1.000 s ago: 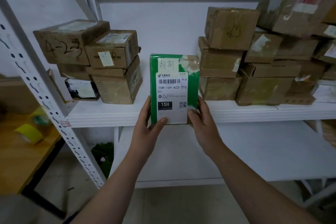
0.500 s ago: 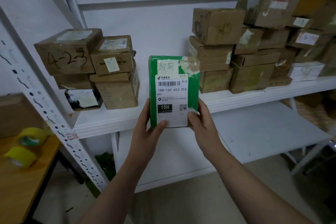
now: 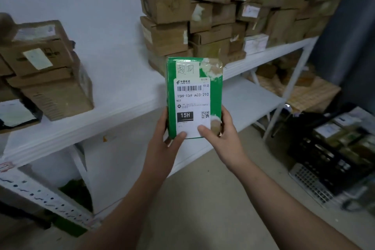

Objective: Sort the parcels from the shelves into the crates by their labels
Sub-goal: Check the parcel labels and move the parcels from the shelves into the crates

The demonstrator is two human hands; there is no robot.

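A green parcel (image 3: 214, 91) with a white shipping label reading 15H stands upright in front of me, label toward the camera. My left hand (image 3: 162, 146) grips its lower left edge, thumb on the label. My right hand (image 3: 225, 138) holds its lower right edge, thumb also on the label. The parcel is held clear of the white shelf (image 3: 81, 128), out over the floor. A black crate (image 3: 332, 158) with parcels inside stands on the floor at the right.
Brown cardboard boxes are stacked on the shelf at the left (image 3: 46, 71) and in a tall pile at the right (image 3: 233, 16). A lower white shelf (image 3: 247, 99) runs beneath. A metal grate (image 3: 310, 184) lies by the crate. A perforated shelf upright (image 3: 40, 197) stands at the lower left.
The view has swung to the right, bringing the black crate into sight. Both hands keep the same grip on the green parcel, which has come away from the shelf.
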